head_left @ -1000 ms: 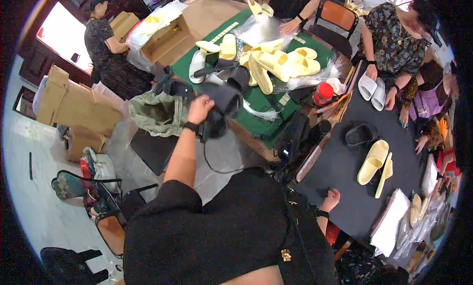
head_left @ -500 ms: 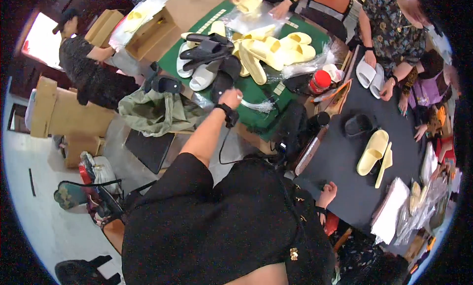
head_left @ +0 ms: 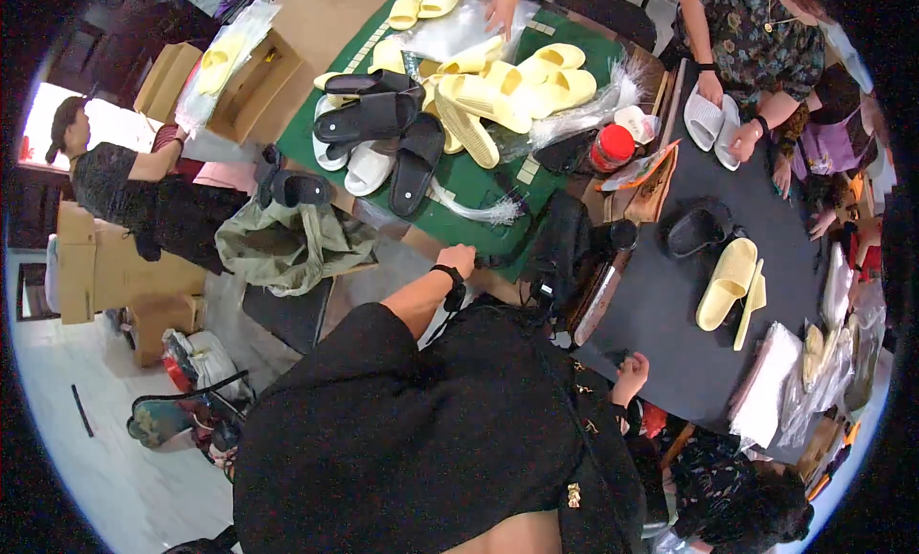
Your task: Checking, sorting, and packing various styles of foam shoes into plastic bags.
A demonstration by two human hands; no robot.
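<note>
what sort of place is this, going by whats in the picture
It looks like a small workshop, perhaps for sorting or packing footwear: yellow slippers are heaped on a green-topped table, with clear plastic among them, and an open cardboard box stands nearby.

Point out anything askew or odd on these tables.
On the dark table, one yellow slipper stands on its edge beside another lying flat, so it looks askew. The slippers heaped on the green mat lie at mixed angles. No spill or damage is evident.

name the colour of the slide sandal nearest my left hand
Black; the slide sandal nearest your left hand shows best in the head view.
</note>
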